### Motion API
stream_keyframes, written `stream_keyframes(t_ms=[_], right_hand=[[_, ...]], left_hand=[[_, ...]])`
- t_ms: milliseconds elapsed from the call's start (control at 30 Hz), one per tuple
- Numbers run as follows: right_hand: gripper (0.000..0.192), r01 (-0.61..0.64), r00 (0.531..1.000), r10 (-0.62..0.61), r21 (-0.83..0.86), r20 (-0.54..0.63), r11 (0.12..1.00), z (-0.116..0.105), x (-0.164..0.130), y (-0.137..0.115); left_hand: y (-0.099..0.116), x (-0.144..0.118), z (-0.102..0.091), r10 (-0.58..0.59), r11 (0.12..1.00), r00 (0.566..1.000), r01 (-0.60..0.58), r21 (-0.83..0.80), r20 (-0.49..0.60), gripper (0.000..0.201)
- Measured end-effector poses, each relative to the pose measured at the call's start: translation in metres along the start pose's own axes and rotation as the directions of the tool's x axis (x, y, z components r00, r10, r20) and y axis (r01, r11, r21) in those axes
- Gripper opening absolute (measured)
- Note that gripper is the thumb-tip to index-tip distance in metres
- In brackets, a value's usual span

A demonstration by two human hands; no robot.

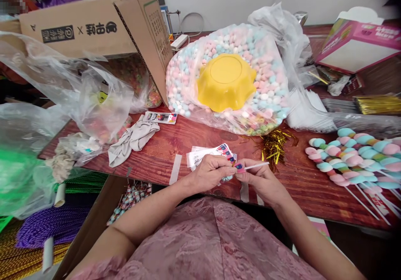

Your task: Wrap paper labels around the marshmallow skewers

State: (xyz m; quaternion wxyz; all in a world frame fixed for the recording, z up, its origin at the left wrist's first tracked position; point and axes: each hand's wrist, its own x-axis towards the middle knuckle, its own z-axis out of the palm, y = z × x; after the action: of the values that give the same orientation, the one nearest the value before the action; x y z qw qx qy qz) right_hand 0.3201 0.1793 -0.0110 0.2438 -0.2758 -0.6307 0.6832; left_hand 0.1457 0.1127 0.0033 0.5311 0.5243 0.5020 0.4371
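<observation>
Near the table's front edge, my left hand [210, 172] is closed round a marshmallow skewer; a bit of its blue marshmallow [227, 178] peeks out below the fingers. Its white stick [257, 165] points right, across my right hand [259, 182]. Thumb and forefinger of that hand pinch a small pink and blue label [240, 168] at the stick, close to the left fingertips. Most of the skewer is hidden by my fingers. Just behind my left hand lies a loose pile of printed labels [196, 156].
Behind my hands, a yellow bowl [226, 81] rests upside down on a big bag of marshmallows [181, 79]. Finished marshmallow skewers [354, 156] lie right, gold tinsel [275, 148] nearer. Grey gloves [134, 138] and a cardboard box [94, 27] stand left.
</observation>
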Motion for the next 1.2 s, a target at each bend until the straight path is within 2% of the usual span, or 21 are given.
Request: stream_keyframes(t_ms=[67, 100, 133, 167, 233, 300, 333, 467, 500, 567, 633, 700, 767, 867, 933, 1067, 1133, 1200], right_hand=[[0.031, 0.061, 0.985, -0.039, -0.126, 0.166, 0.990, -0.007, -0.003, -0.012], [0.029, 0.159, 0.970, -0.109, -0.229, 0.218, 0.960, -0.009, -0.006, -0.018], [0.026, 0.289, 0.944, -0.207, -0.340, 0.258, 0.895, -0.010, -0.010, -0.023], [0.022, 0.427, 0.899, -0.317, -0.441, 0.303, 0.789, -0.010, -0.014, -0.027], [0.020, 0.642, 0.765, -0.486, -0.559, 0.423, 0.525, -0.008, -0.022, -0.032], [0.022, 0.740, 0.652, -0.560, -0.588, 0.511, 0.326, -0.006, -0.027, -0.032], [0.022, 0.754, 0.622, -0.583, -0.601, 0.522, 0.267, -0.005, -0.028, -0.032], [0.029, 0.742, 0.590, -0.624, -0.649, 0.512, 0.169, -0.005, -0.026, -0.033], [0.030, 0.750, 0.583, -0.610, -0.644, 0.536, 0.151, -0.007, -0.025, -0.036], [0.031, 0.753, 0.575, -0.593, -0.648, 0.564, 0.114, -0.015, -0.026, -0.044], [0.032, 0.676, 0.610, -0.634, -0.730, 0.475, 0.103, -0.025, -0.031, -0.052], [0.034, 0.574, 0.643, -0.685, -0.808, 0.343, 0.134, -0.034, -0.037, -0.057], [0.032, 0.575, 0.662, -0.670, -0.801, 0.335, 0.169, -0.038, -0.042, -0.055], [0.026, 0.709, 0.642, -0.605, -0.666, 0.472, 0.233, -0.032, -0.043, -0.046], [0.027, 0.759, 0.621, -0.597, -0.578, 0.508, 0.298, -0.026, -0.038, -0.039], [0.028, 0.802, 0.593, -0.610, -0.451, 0.525, 0.391, -0.018, -0.028, -0.034], [0.027, 0.820, 0.569, -0.622, -0.424, 0.538, 0.383, -0.016, -0.025, -0.036], [0.028, 0.842, 0.532, -0.638, -0.426, 0.557, 0.330, -0.014, -0.023, -0.038]], left_hand=[[0.002, 0.000, -0.001, -0.157, 0.964, 0.978, 0.182, -0.196, 0.136, 0.039], [0.003, 0.000, -0.002, -0.237, 0.919, 0.948, 0.290, -0.268, 0.213, 0.038], [0.004, 0.000, -0.004, -0.305, 0.866, 0.907, 0.391, -0.312, 0.291, 0.035], [0.003, 0.001, -0.006, -0.356, 0.814, 0.858, 0.479, -0.327, 0.371, 0.032], [0.001, 0.003, -0.010, -0.391, 0.746, 0.758, 0.593, -0.301, 0.522, 0.027], [-0.002, 0.006, -0.011, -0.367, 0.737, 0.691, 0.625, -0.258, 0.623, 0.023], [-0.004, 0.007, -0.010, -0.347, 0.750, 0.666, 0.620, -0.230, 0.660, 0.021], [-0.008, 0.011, 0.005, -0.250, 0.831, 0.550, 0.544, -0.115, 0.797, 0.020], [-0.008, 0.012, 0.009, -0.232, 0.835, 0.545, 0.536, -0.122, 0.806, 0.023], [-0.005, 0.011, 0.012, -0.224, 0.824, 0.589, 0.540, -0.173, 0.776, 0.028], [-0.002, 0.011, 0.010, -0.231, 0.815, 0.651, 0.536, -0.223, 0.723, 0.029], [0.000, 0.010, 0.003, -0.209, 0.821, 0.696, 0.507, -0.263, 0.687, 0.027], [0.000, 0.010, -0.002, -0.168, 0.826, 0.711, 0.480, -0.295, 0.683, 0.027], [-0.005, 0.010, -0.004, -0.153, 0.815, 0.714, 0.482, -0.321, 0.684, 0.027], [-0.009, 0.010, -0.002, -0.177, 0.811, 0.717, 0.494, -0.313, 0.674, 0.027], [-0.012, 0.011, 0.002, -0.238, 0.814, 0.669, 0.533, -0.231, 0.704, 0.024], [-0.012, 0.012, 0.002, -0.244, 0.810, 0.635, 0.549, -0.207, 0.733, 0.026], [-0.013, 0.013, 0.002, -0.222, 0.812, 0.600, 0.550, -0.195, 0.768, 0.031]])
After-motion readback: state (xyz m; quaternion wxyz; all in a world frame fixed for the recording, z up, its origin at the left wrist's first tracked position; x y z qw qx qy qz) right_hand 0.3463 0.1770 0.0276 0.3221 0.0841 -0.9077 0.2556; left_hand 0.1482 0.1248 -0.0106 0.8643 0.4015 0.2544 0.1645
